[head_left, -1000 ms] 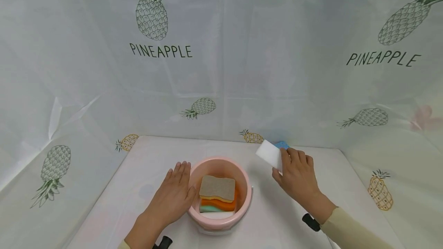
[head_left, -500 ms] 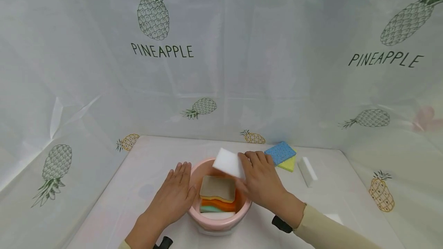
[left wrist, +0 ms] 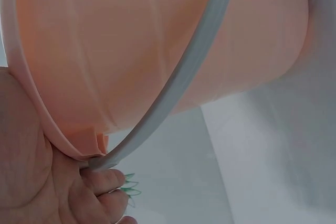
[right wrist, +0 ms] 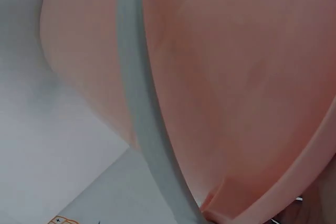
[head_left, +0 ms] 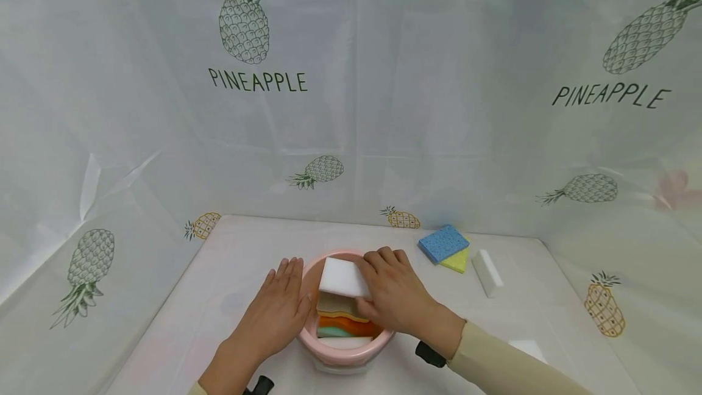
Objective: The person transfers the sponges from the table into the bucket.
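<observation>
A pink bucket (head_left: 345, 355) stands on the table with sponges stacked inside. My right hand (head_left: 396, 290) grips a white sponge block (head_left: 343, 277) by its right end, over the bucket's mouth. Below it in the bucket show a tan-topped sponge (head_left: 336, 305), an orange sponge (head_left: 351, 326), a mint-green layer (head_left: 332, 331) and a white piece (head_left: 344, 342). My left hand (head_left: 276, 309) rests on the bucket's left rim, fingers straight. In the left wrist view its palm lies along the rim by the grey handle (left wrist: 173, 87). The right wrist view shows mostly the bucket's outer wall (right wrist: 226, 77).
At the back right a blue sponge (head_left: 443, 244) lies partly over a yellow sponge (head_left: 456, 261). Beside them is a white block (head_left: 487, 273). Another white piece (head_left: 528, 349) lies partly behind the right sleeve. A pineapple-print sheet (head_left: 417, 108) rises behind the table.
My right hand has carried the white sponge block leftward from the table's back right to over the bucket, then lower into its mouth. The left hand stays on the rim.
</observation>
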`<state>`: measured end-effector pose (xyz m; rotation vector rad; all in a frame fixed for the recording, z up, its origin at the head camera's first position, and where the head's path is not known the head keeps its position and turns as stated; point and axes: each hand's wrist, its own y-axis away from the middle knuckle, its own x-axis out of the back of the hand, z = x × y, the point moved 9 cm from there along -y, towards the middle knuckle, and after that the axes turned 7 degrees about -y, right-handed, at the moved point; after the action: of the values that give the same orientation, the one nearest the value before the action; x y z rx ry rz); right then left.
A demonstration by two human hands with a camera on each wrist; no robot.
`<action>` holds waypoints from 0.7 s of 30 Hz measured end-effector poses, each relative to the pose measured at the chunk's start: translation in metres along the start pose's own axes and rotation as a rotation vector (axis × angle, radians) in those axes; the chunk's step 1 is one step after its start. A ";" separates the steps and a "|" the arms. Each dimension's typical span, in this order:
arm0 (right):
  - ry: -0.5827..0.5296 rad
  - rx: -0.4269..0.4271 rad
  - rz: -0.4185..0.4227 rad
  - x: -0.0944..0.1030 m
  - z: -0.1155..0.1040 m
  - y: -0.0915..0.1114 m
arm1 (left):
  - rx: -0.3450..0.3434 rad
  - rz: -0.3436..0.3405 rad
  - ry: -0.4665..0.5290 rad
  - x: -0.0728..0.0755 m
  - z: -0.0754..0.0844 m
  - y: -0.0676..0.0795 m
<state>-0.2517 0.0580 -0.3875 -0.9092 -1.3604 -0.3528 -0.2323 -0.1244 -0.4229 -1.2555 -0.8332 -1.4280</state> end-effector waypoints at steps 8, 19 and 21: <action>0.022 0.010 -0.058 -0.006 0.001 -0.004 | -0.003 -0.011 -0.023 -0.001 -0.001 -0.001; 0.037 0.003 -0.115 -0.013 0.000 -0.006 | -0.005 -0.016 0.007 -0.001 0.001 0.001; 0.040 0.002 -0.121 -0.013 0.000 -0.006 | -0.005 -0.016 0.013 -0.001 0.001 0.001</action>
<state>-0.2584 0.0504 -0.3978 -0.8162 -1.3823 -0.4600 -0.2310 -0.1236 -0.4239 -1.2448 -0.8323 -1.4504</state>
